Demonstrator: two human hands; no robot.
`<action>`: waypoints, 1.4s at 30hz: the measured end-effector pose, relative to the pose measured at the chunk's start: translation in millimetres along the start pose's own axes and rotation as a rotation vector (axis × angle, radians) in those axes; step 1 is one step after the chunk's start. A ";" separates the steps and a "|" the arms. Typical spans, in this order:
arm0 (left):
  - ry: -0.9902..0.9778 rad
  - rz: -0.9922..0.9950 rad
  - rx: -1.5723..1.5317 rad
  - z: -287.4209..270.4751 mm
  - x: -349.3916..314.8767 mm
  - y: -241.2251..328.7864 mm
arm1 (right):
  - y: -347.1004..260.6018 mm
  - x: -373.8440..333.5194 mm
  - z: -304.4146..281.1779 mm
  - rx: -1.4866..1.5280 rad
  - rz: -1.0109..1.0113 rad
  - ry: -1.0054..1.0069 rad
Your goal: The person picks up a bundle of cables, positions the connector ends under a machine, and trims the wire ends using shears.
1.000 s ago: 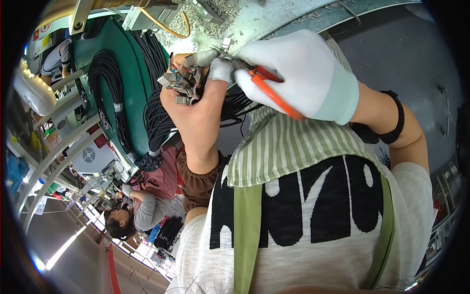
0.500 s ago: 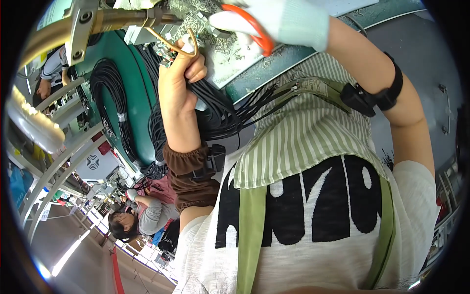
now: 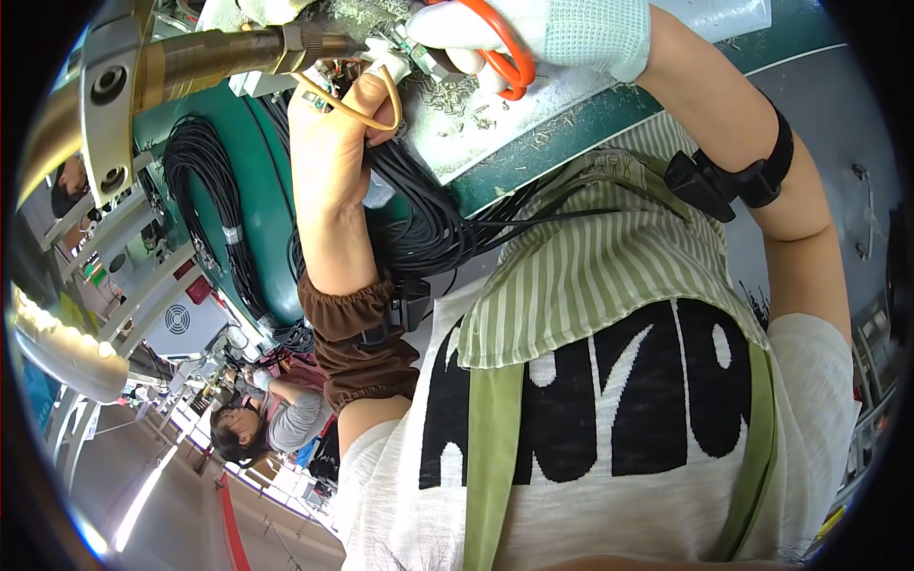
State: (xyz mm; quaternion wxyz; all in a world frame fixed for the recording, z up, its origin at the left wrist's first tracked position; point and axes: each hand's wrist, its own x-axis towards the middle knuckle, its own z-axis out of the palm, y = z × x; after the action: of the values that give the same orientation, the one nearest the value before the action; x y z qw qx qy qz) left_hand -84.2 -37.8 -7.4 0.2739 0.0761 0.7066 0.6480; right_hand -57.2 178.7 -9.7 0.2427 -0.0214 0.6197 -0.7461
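My bare left hand (image 3: 333, 143), in a brown sleeve, is closed around a bundle of black cables (image 3: 428, 228) and small connector ends near the top of the view. A thin yellow loop (image 3: 367, 109) hangs over its fingers. My right hand (image 3: 547, 33), in a white glove, grips orange-handled cutters (image 3: 503, 57) just right of the left fingertips, with the tips at the connector ends. The glove is partly cut off by the top edge. Both hands are over a white mat (image 3: 476, 119) strewn with wire clippings.
The mat lies on a green bench (image 3: 257, 219) where more black cable coils (image 3: 200, 181) hang. A brass-coloured pipe with a metal bracket (image 3: 171, 62) crosses the upper left. Another person (image 3: 257, 428) sits at lower left among racks. My striped shirt and green straps fill the lower view.
Both hands have shifted up toward the top edge of the view. The gloved right hand with the cutters now sits partly out of frame, still beside the left fingers.
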 end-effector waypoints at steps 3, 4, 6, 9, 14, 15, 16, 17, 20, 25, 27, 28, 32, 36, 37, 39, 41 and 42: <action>-0.030 0.003 0.013 -3.0 3.3 -0.2 | 10.9 4.7 -3.0 -0.180 -0.183 0.028; -0.045 0.004 0.021 -3.1 3.4 0.4 | 11.8 4.7 -2.9 -0.181 -0.187 0.028; -0.030 0.024 0.053 -1.1 0.9 1.0 | 12.7 4.1 -2.2 -0.073 -0.156 -0.003; -0.003 0.061 0.116 5.7 -6.1 3.6 | 13.8 1.7 -2.0 -0.032 -0.148 -0.030; 0.189 0.132 0.477 13.4 -10.3 6.9 | 6.0 -3.4 0.9 -0.070 -0.110 -0.035; 0.180 0.139 0.484 12.2 -11.4 6.0 | 5.3 -4.3 1.9 -0.077 -0.087 -0.029; 0.171 0.146 0.489 13.0 -12.1 7.2 | 5.8 -3.9 2.1 -0.075 -0.087 -0.030; 0.171 0.144 0.490 14.0 -12.8 7.9 | 6.9 -3.1 2.3 -0.027 -0.073 -0.034; 0.169 0.123 0.360 21.7 -13.5 11.5 | 10.0 -0.4 1.7 0.065 -0.046 -0.043; 0.070 0.059 0.232 5.8 -6.6 0.6 | 25.6 14.5 -8.5 -0.382 -0.374 0.033; -0.008 0.058 -0.019 1.0 -6.0 -8.4 | 35.2 24.1 -7.8 -0.809 -0.735 0.214; -0.051 0.059 -0.143 -0.6 -3.8 -10.3 | 38.3 21.1 -5.3 -0.819 -0.748 0.223; 0.283 0.137 -0.111 20.8 -23.9 -18.5 | 47.5 -3.3 6.9 -0.123 -0.388 0.156; 0.054 -0.013 -0.223 17.5 -14.3 -12.0 | 46.6 7.3 1.7 -0.268 -0.481 0.122; 0.053 -0.011 -0.225 16.7 -11.5 -10.9 | 43.9 13.4 0.4 -0.346 -0.436 0.162; 0.070 0.014 -0.169 15.3 -6.5 -9.8 | 39.4 21.4 -0.5 -0.497 -0.338 0.242; 0.086 0.019 -0.142 13.3 -3.8 -12.8 | 27.4 17.2 -1.1 -0.404 -0.275 0.180; 0.097 0.082 -0.070 12.3 -1.7 -14.6 | 19.0 13.5 -2.6 -0.312 -0.215 0.125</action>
State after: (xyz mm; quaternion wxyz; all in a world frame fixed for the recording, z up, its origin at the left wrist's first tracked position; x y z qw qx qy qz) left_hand -73.2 -30.0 -21.1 0.2152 0.0637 0.6922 0.6859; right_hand -63.7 173.6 -31.7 0.1166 -0.0786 0.7357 -0.6626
